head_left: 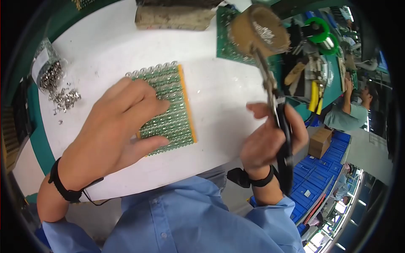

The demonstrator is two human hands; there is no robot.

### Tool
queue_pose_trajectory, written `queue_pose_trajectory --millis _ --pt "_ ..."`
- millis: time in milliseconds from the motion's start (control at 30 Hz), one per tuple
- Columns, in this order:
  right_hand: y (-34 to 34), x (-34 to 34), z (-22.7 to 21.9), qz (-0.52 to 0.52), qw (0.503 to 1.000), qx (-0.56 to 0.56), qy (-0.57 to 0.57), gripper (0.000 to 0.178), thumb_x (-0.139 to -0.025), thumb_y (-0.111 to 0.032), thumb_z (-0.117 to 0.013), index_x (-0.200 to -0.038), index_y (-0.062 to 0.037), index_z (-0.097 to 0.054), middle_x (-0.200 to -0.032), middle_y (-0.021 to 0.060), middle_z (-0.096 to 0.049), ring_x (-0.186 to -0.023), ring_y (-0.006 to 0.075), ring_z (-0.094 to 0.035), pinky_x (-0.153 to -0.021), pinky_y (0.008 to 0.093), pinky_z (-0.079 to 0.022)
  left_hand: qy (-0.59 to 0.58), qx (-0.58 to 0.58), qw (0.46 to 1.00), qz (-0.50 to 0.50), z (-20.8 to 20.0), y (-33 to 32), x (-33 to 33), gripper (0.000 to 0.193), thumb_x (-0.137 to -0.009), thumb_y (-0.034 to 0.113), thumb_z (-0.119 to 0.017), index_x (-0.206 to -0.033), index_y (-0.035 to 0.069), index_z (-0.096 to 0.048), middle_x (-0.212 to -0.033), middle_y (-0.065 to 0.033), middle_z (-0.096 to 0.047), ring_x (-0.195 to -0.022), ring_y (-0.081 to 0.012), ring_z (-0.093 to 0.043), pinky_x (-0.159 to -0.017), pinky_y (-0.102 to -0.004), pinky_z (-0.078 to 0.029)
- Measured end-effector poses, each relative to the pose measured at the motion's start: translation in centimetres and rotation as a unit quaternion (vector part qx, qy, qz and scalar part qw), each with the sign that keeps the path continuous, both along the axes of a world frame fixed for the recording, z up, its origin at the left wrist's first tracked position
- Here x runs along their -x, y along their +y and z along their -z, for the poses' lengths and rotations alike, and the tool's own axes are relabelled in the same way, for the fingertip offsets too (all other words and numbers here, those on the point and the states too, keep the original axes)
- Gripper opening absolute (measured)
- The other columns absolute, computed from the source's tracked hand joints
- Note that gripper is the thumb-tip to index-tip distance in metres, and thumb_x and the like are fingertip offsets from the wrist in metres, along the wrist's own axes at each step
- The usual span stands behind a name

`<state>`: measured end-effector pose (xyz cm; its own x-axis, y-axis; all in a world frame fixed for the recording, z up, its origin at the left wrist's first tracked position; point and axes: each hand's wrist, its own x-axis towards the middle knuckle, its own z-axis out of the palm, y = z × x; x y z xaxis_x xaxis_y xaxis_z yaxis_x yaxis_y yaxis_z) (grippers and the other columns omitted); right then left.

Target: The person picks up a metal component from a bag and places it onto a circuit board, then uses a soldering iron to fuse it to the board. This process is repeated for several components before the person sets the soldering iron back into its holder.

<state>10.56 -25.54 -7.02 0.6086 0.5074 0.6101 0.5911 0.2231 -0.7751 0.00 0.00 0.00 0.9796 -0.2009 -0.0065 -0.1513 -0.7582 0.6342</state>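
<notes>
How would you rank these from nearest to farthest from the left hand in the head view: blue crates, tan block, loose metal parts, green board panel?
From the left hand:
1. Green board panel: beneath it.
2. Loose metal parts: to its left.
3. Tan block: far side of the table.
4. Blue crates: far right, off the table.

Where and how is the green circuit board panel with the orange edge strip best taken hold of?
Probably pinch the green circuit board panel by its straight orange edge strip, coming from the right. The strip lies outside the rows of shiny metal parts and is uncovered, while the left hand covers much of the panel's left side.
</notes>
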Motion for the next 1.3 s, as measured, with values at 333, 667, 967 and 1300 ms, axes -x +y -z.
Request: queue_pose_trajectory --millis 333,667,967,1300 --pt "1.0 -3.7 -2.3 0.303 0.938 0.123 -0.113 0.039 -0.101 -0.032 -0.042 -0.122 0.0009 -0.043 -0.091 0.0212 -0.067 -0.084 0.0222 -0.065 -0.077 0.0321 -0.049 -0.055 -0.002 0.998 0.011 1.4 -0.9 -1.8 0.048 -0.066 0.017 -0.08 -0.106 0.0 -0.06 -0.095 -0.0125 -0.055 -0.089 -0.0319 -0.053 -0.077 -0.0386 -0.045" --pt "-0.5 -2.3 -1.4 0.174 0.972 0.055 -0.148 0.038 -0.099 -0.027 -0.039 -0.117 0.0063 -0.044 -0.084 0.023 -0.066 -0.074 0.0262 -0.068 -0.07 0.0302 -0.054 -0.108 0.015 0.994 -0.026 -1.0 1.3 -0.5 0.028 -0.082 0.014 -0.071 -0.103 -0.001 -0.061 -0.086 -0.0082 -0.059 -0.081 -0.0196 -0.057 -0.069 -0.0292 -0.045" --pt "0.3 -0.7 -1.6 0.194 0.972 0.064 -0.118 0.035 -0.098 -0.024 -0.041 -0.117 0.0049 -0.046 -0.083 0.0194 -0.068 -0.073 0.0218 -0.066 -0.068 0.0294 -0.051 -0.054 0.059 0.9 -0.429 1.2 5.3 9.2 0.014 -0.089 0.011 -0.065 -0.093 -0.002 -0.064 -0.072 0.0022 -0.056 -0.065 -0.0049 -0.046 -0.06 -0.0199 -0.04" --pt "0.3 -0.3 -1.8 0.193 0.973 0.081 -0.1 0.034 -0.097 -0.025 -0.048 -0.117 0.0027 -0.048 -0.083 0.0165 -0.069 -0.074 0.0175 -0.064 -0.067 0.0282 -0.048 -0.011 -0.044 0.911 -0.41 1.7 5.6 10.1 0.014 -0.088 0.011 -0.065 -0.085 -0.001 -0.059 -0.069 -0.0002 -0.053 -0.062 -0.0074 -0.042 -0.056 -0.0227 -0.039"
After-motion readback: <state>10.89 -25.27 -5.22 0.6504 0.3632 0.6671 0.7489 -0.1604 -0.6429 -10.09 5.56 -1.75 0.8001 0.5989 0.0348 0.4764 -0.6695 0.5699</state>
